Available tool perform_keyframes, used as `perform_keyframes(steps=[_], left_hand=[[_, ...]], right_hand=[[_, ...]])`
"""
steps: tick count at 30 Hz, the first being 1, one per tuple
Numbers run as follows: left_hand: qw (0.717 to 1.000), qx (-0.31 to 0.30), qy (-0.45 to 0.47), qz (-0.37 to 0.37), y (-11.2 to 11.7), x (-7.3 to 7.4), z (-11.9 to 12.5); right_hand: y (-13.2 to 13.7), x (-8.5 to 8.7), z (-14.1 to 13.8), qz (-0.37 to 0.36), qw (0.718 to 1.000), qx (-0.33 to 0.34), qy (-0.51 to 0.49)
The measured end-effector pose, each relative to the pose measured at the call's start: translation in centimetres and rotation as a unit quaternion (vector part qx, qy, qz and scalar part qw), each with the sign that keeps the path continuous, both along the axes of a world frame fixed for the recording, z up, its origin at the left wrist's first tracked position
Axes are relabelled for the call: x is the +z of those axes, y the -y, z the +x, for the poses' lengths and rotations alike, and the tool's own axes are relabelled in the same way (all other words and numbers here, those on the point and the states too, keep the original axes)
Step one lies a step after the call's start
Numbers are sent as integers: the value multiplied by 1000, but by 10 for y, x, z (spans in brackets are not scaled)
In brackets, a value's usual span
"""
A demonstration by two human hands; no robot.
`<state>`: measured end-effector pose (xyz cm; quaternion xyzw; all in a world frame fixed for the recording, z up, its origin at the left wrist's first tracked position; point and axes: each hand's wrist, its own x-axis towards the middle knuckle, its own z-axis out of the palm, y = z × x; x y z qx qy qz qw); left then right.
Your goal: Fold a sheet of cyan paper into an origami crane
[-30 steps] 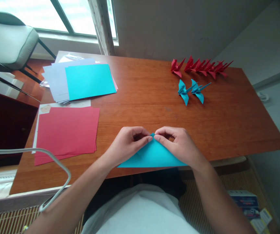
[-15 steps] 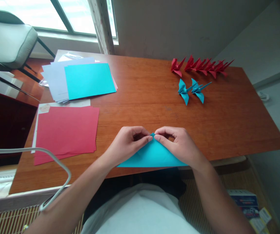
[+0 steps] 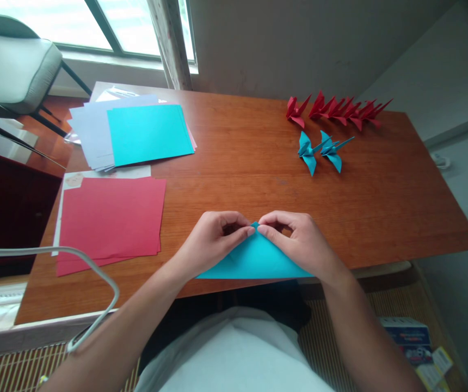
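A cyan paper sheet (image 3: 254, 260), folded into a triangle, lies at the near edge of the wooden table (image 3: 381, 207). My left hand (image 3: 211, 242) and my right hand (image 3: 299, 242) both pinch its top corner, fingertips almost meeting at the tip. The fingers of both hands are closed on the paper. The triangle's long edge runs along the table's front edge.
A red paper stack (image 3: 111, 220) lies at the left, with a cyan sheet (image 3: 148, 133) on pale sheets (image 3: 91, 133) behind it. Two cyan paper cranes (image 3: 319, 151) and a row of red cranes (image 3: 338, 110) stand far right. A white cable (image 3: 74, 258) crosses the left edge.
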<state>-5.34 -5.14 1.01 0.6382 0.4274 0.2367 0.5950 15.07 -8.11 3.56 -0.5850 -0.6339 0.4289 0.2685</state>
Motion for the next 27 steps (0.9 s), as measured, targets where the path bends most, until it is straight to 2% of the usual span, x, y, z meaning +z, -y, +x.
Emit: perform_keyframes(steps=[18,23,27], left_hand=[[1000,1,-6,16,0,0,0],[997,6,-41,71,0,1,0],[980,10,-130,151,-6,2,0]], right_hand=[[0,-1,0,12,1000,4,14],[-3,-4,0,37,998,23,34],[-14,-12,1,65,995,57,50]])
